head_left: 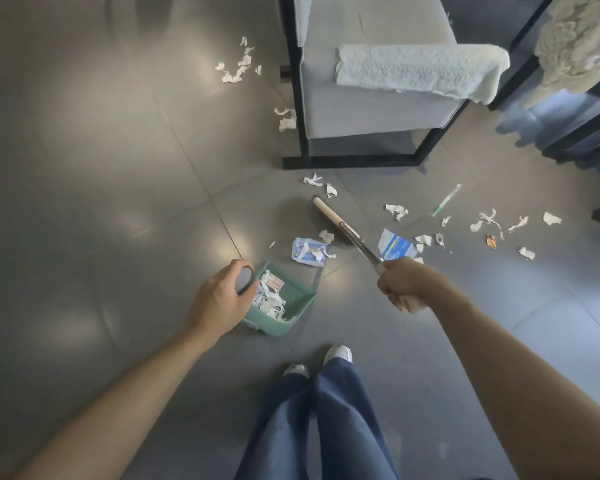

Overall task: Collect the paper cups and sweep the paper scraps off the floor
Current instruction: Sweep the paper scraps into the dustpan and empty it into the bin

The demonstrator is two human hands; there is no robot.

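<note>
My left hand grips the grey handle top of a green dustpan that stands on the floor in front of my feet, with several white paper scraps inside. My right hand grips the handle of a broom, whose head rests on the floor just beyond the dustpan. White paper scraps lie scattered to the right of the broom, more scraps lie far left of the chair, and a blue-white wrapper lies between dustpan and broom. No paper cup is visible.
A grey upholstered chair on a black frame stands ahead with a pale towel draped over it. A second blue wrapper and a thin green-tipped stick lie right of the broom. More dark furniture is at the right edge.
</note>
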